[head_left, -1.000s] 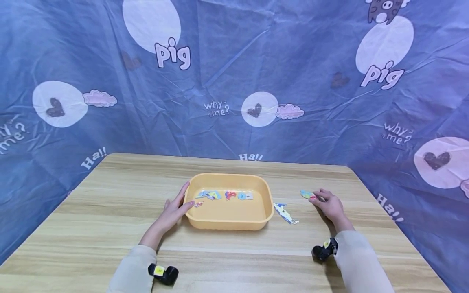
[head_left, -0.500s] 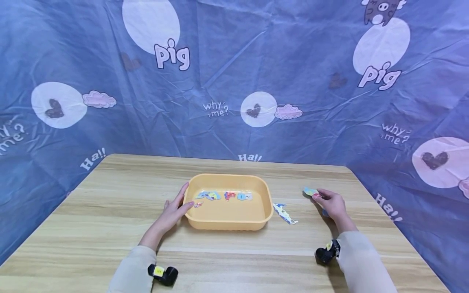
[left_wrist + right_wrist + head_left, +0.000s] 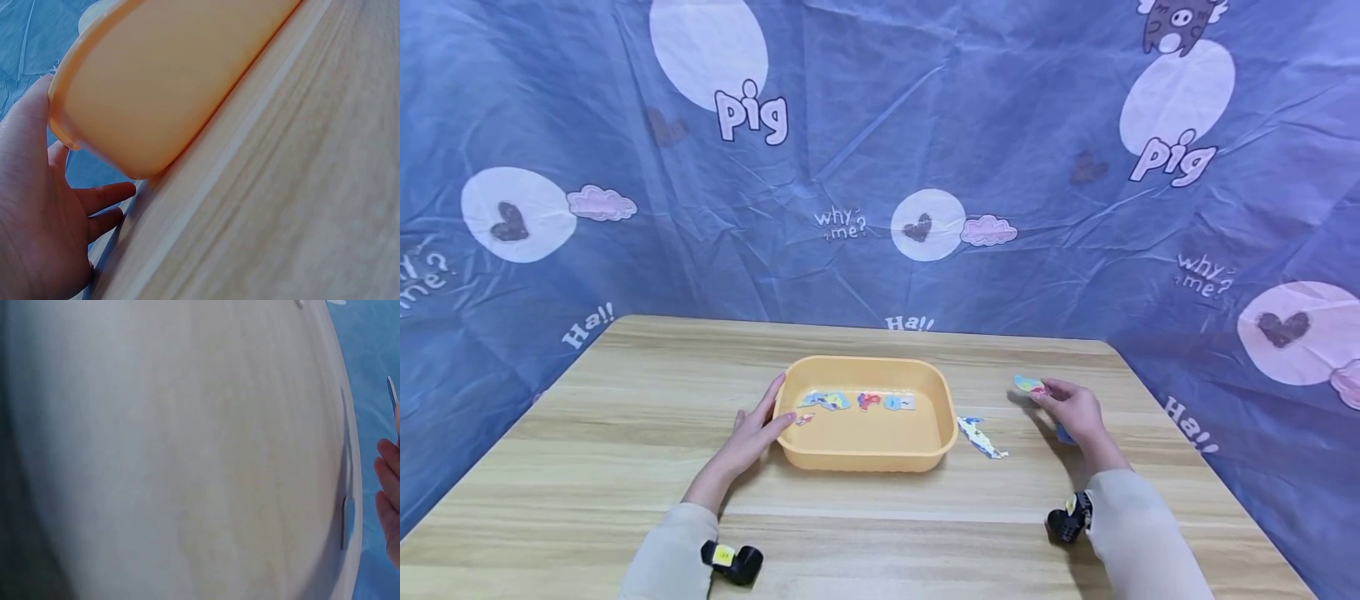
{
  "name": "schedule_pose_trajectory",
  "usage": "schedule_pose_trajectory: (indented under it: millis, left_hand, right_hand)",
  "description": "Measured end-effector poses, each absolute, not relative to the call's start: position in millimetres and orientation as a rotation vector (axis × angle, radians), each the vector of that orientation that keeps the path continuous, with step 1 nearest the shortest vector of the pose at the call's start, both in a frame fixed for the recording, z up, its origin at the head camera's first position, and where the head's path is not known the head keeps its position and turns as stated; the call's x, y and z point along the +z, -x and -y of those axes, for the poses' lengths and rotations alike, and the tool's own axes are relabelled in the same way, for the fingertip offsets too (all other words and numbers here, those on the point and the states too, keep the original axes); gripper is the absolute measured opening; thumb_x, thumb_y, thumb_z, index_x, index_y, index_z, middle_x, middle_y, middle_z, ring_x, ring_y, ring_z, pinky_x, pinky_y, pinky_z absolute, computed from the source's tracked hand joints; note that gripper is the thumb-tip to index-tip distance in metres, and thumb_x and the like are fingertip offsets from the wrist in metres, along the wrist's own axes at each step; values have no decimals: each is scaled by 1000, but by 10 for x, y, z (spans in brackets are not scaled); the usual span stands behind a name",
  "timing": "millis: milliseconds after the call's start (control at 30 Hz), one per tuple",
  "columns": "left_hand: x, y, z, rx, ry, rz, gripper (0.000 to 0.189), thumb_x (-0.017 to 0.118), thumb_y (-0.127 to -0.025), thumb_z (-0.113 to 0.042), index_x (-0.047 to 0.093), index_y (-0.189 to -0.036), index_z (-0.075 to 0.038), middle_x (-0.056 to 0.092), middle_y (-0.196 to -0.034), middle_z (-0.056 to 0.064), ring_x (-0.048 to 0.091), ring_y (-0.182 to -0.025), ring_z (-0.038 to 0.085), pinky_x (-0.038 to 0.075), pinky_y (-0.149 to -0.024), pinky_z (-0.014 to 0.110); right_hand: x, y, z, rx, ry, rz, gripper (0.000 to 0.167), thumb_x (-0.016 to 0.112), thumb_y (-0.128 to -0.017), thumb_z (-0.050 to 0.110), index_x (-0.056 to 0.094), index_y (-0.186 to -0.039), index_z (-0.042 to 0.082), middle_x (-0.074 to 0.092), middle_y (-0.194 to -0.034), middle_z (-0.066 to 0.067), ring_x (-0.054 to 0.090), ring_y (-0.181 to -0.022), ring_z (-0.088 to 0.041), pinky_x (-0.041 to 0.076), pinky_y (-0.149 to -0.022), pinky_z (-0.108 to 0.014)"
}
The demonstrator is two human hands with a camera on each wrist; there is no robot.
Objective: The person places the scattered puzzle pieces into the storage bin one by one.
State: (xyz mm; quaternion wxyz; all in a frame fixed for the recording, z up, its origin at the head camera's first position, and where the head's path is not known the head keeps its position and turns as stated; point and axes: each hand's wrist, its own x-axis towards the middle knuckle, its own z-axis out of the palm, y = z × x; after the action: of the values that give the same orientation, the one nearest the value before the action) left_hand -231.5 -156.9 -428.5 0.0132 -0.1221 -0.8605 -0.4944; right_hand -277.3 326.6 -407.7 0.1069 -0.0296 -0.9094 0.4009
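Two grips I see: left of centre, the left hand [image 3: 750, 437] clamps the tray [image 3: 865, 460], perhaps for steadiness; right of centre, the right hand [image 3: 1075, 410] pinches a piece [image 3: 1027, 384] by its edge, probably for control.

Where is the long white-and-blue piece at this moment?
In the head view, the white-and-blue piece lies on the table just right of the tray, between it and the right hand.
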Motion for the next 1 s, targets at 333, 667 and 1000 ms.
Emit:
schedule_pose_trajectory:
  millis: [333,667,1000]
  left_hand:
    - [-4265,2328,1579,-1544,382,2689,65,46,-87,-37,14,-140,-17,30,-135,13,22,-122,36,-15,-93,53]
    - [-4246,2341,1596,-1550,407,2684,65,46,-87,-37,14,-140,-18,30,-135,12,22,-122,36,-15,-93,54]
    - [-4248,2358,1610,-1551,412,2683,66,46,-87,-37,13,-140,-16,32,-133,14,21,-121,38,-14,-93,55]
  right_hand:
    - [-3908,2789,-3054,1256,65,2650,56,64,-77,34,52,-114,-6,54,-108,-22,51,-99,-33,43,-79,-42]
    - [-3751,2842,-2824,1364,-68,2597,58,66,-75,32,50,-115,-8,54,-108,-22,52,-99,-30,43,-81,-33]
    - [-3633,2891,-2560,1444,-149,2557,56,67,-74,30,52,-114,-7,56,-105,-21,54,-97,-28,44,-80,-30]
